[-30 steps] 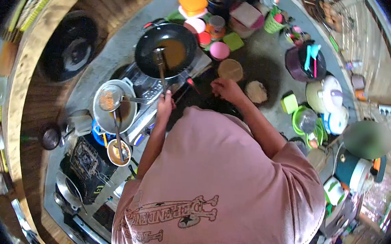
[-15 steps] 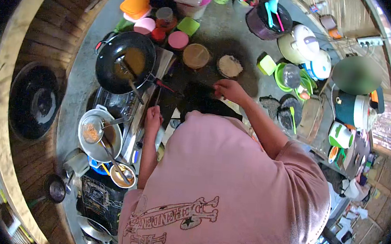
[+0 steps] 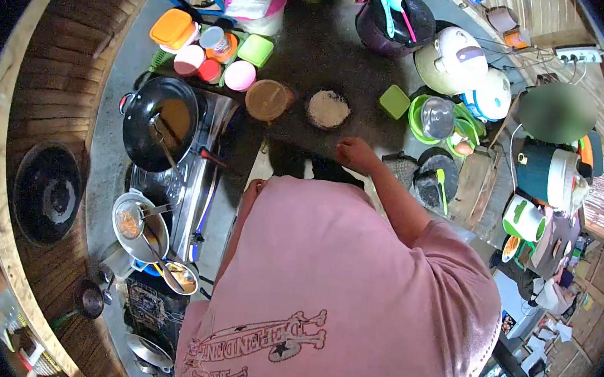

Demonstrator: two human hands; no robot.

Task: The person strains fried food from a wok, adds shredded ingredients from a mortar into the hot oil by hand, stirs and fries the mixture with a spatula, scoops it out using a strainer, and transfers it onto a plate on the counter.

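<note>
My left hand (image 3: pixel 255 186) is beside the shirt's left edge, partly hidden by it, so its fingers cannot be made out. My right hand (image 3: pixel 352 153) has curled fingers and nothing visible in it. Just above it is a dish of pale powder (image 3: pixel 329 110), with a round tan-topped container (image 3: pixel 266 100) to the left. On the stove (image 3: pixel 203 169), a black wok (image 3: pixel 137 127) holds brown liquid and a long-handled ladle (image 3: pixel 164 144). Below it, a strainer with orange-brown bits (image 3: pixel 128 222) rests over a pale pot (image 3: pixel 158 237).
Colourful lidded tubs (image 3: pixel 240 75) cluster at the upper left. A dark pot (image 3: pixel 395 24), a rice cooker (image 3: pixel 457 58), green bowls (image 3: pixel 423 120) and a stone mortar (image 3: pixel 436 173) line the right. A bowl with a spoon (image 3: pixel 180 278) sits at the lower left.
The view has swung right. My left hand, earlier on the ladle's handle, let go and drew back to my body. The ladle now leans in the wok.
</note>
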